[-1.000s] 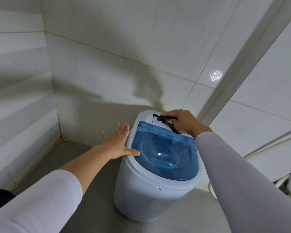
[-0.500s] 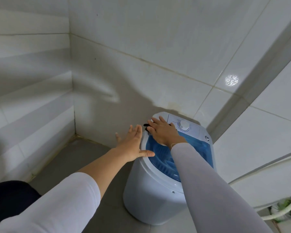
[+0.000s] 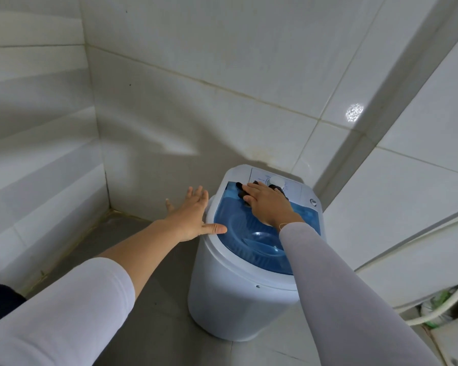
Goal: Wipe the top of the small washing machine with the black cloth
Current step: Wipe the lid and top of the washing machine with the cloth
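The small white washing machine [image 3: 230,291] stands on the floor in a tiled corner, its blue see-through lid [image 3: 251,239] closed. My right hand [image 3: 269,203] lies flat on the far part of the lid, pressing the black cloth [image 3: 240,191] beneath it; only dark edges of the cloth show past my fingers. Just behind the fingers sits the white control dial [image 3: 275,180]. My left hand [image 3: 193,216] rests against the machine's left rim, fingers spread, thumb on the lid's edge, holding nothing.
White tiled walls [image 3: 196,88] close in behind and to the left, the machine nearly touching the back wall. Grey floor [image 3: 148,233] lies to the left. A white hose [image 3: 434,310] and green items sit low at the right.
My right hand with the cloth has slid from the lid's far left corner rightward toward the dial. The left hand stays on the rim. The camera has shifted.
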Available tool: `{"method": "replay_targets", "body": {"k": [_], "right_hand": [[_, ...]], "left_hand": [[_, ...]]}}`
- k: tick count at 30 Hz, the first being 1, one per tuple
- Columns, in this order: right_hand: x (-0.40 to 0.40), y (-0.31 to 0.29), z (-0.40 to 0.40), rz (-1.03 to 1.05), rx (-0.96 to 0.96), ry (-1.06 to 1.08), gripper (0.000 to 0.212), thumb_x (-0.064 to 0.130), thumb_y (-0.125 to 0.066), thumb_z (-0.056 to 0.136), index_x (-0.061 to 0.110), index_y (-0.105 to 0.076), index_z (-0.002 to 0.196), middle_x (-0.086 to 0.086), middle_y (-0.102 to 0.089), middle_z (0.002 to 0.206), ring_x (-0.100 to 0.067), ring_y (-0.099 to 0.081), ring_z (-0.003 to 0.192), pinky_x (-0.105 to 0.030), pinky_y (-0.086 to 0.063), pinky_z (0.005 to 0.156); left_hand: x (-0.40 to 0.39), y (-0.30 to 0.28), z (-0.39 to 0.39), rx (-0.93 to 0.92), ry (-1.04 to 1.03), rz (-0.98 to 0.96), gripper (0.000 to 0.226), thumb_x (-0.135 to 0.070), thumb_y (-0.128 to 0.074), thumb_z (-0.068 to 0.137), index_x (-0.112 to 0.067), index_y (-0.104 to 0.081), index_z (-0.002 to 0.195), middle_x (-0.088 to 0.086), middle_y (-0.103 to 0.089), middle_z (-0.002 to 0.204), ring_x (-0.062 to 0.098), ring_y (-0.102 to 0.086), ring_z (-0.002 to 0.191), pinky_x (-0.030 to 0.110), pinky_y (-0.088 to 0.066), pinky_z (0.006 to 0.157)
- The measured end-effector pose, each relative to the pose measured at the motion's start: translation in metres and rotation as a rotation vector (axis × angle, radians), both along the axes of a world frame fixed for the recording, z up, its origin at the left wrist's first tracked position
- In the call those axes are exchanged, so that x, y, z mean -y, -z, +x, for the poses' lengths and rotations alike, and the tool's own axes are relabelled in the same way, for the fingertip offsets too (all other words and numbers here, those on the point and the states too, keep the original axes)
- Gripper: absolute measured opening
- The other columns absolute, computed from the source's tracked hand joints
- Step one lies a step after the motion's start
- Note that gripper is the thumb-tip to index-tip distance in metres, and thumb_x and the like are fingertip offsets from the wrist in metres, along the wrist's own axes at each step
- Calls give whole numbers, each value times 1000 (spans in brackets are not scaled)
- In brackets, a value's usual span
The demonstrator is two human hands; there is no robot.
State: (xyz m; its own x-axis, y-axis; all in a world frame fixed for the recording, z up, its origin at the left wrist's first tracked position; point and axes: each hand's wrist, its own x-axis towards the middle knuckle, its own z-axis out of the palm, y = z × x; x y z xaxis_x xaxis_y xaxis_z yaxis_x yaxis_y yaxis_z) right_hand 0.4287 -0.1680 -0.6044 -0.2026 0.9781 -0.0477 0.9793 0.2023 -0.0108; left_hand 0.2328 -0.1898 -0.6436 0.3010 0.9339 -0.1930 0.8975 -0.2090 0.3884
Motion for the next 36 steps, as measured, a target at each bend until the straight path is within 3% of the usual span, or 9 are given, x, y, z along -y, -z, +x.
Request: {"method": "replay_targets", "body": {"k": [10, 15, 22, 28, 36], "right_hand": [[22, 1, 58, -18, -165, 125, 45, 32, -29, 100, 25, -32, 144, -1, -34, 153, -22, -31, 140, -41, -20, 118], [34, 2, 83, 4, -207, 194, 42, 32, -33, 99, 27, -38, 141, -2, -44, 147, -25, -41, 133, -41, -27, 114], [57, 4, 110, 59, -389, 349, 39, 25, -43, 97, 23, -46, 137, -3, -45, 146, -26, -40, 134, -32, -24, 114], [62, -8, 109, 54, -381, 405, 37, 21, -44, 97, 19, -50, 134, -8, -51, 141, -30, -47, 127, -35, -32, 110], [36, -53, 31, 139, -406, 166, 38, 19, -47, 95, 21, -51, 133, -6, -57, 135, -26, -51, 124, -24, -34, 101]], "left_hand": [[1, -4, 2, -80, -7, 22, 110, -72, -47, 76, -16, 10, 151, 1, 17, 160, 20, 16, 148, 65, -5, 113], [2, -3, 2, -70, -21, 17, 109, -71, -47, 76, -16, 10, 151, 0, 16, 160, 21, 17, 148, 64, -3, 113], [1, -2, 2, -67, -30, 13, 109, -73, -47, 76, -17, 9, 151, 0, 16, 161, 21, 15, 148, 65, -5, 114], [6, 1, 1, -7, -86, -23, 108, -72, -46, 77, -16, 9, 152, 2, 15, 161, 22, 15, 148, 63, -5, 115], [11, 15, -3, 172, -121, -132, 127, -73, -62, 64, -15, 10, 151, 1, 16, 160, 21, 17, 147, 63, -6, 116]]}}
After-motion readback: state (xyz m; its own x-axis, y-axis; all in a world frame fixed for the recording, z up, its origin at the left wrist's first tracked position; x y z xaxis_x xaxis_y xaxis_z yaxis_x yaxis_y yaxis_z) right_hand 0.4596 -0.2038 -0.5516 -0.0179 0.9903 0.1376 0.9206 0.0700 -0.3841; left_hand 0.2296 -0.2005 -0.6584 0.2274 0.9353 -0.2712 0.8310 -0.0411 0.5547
